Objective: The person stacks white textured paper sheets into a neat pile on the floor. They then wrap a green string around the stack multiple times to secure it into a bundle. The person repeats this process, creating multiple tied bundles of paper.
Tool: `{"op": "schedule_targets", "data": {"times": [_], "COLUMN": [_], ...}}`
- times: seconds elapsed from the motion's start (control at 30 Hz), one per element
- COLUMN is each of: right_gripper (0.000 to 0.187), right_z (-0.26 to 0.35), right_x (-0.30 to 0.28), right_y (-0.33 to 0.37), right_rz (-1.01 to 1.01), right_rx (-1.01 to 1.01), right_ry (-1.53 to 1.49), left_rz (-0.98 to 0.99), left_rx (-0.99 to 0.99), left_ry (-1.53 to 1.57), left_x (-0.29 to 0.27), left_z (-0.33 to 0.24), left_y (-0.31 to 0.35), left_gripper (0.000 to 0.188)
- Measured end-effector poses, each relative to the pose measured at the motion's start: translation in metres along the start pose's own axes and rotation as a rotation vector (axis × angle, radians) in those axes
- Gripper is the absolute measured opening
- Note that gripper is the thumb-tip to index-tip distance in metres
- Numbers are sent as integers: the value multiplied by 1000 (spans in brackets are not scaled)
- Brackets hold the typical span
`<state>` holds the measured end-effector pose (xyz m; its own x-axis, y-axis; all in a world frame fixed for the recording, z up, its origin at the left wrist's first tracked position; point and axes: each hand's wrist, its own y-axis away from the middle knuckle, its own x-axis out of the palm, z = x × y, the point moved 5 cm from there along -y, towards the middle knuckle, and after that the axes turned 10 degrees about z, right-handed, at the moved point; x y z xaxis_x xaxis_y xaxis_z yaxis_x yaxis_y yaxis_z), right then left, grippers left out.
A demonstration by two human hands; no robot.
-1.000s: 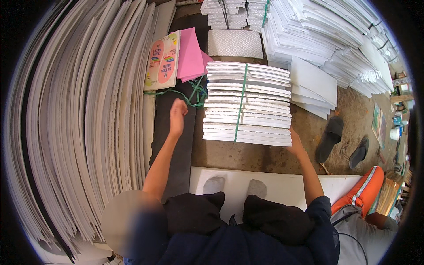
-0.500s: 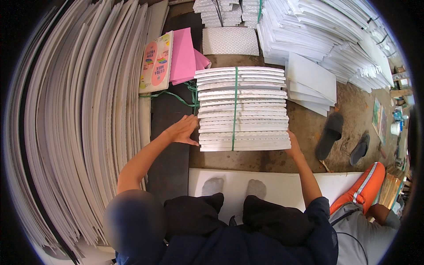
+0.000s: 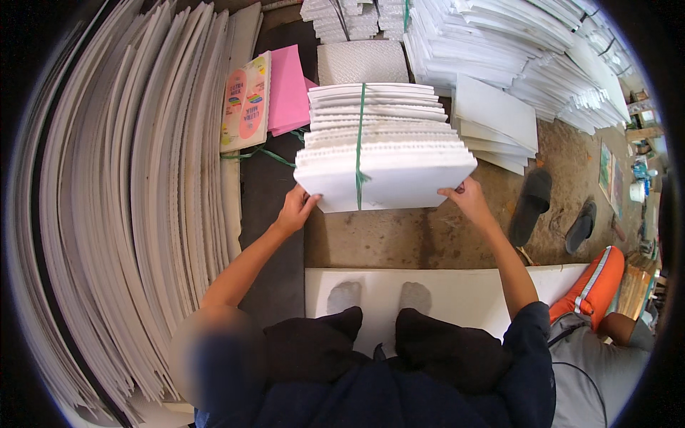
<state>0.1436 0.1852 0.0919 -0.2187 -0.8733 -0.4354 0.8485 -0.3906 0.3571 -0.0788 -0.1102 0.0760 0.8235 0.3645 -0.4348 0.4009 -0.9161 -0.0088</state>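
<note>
A bundle of white boards, bound round its middle by a green string, is tilted so that the broad face of its nearest board shows. My left hand grips the bundle's near left corner, thumb on the front face and fingers behind the edge. On the other side my right hand clasps the near right corner in the same way. The string's knot hangs on the front face. Whether the bundle's underside touches the floor is hidden.
Tall upright sheets line my left, with a printed board and pink sheets beside them. White stacks and loose boards lie ahead. Dark slippers lie right, near a person in orange.
The bundle has tipped, showing its front face, and shifted slightly away and left. My left hand has closed on its corner, and my right thumb has come onto the front.
</note>
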Motion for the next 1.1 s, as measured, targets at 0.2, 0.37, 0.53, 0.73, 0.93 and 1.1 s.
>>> {"op": "schedule_targets", "data": {"times": [0.2, 0.37, 0.53, 0.73, 0.93, 1.1], "right_gripper": [45, 57, 62, 57, 31, 19], "right_z": [22, 51, 57, 60, -5, -66], "right_x": [-12, -43, -64, -42, 30, 66], "right_y": [-23, -49, -87, -57, 35, 67], "right_rz": [-38, -143, -405, -307, -285, -258], "right_rx": [-75, 37, -86, 32, 48, 119], "right_ry": [-257, 29, 121, 91, -36, -63], "left_rz": [-454, -616, -639, -668, -736, -628], "left_rx": [-129, -189, -273, -222, -360, -316], "left_ry": [392, 467, 515, 631, 875, 1069], "left_x": [-14, -37, -58, -45, 32, 69], "left_z": [-5, -23, -34, -17, 25, 20], "left_y": [-34, -76, -111, -87, 6, 35], "left_gripper": [24, 47, 47, 43, 34, 27]}}
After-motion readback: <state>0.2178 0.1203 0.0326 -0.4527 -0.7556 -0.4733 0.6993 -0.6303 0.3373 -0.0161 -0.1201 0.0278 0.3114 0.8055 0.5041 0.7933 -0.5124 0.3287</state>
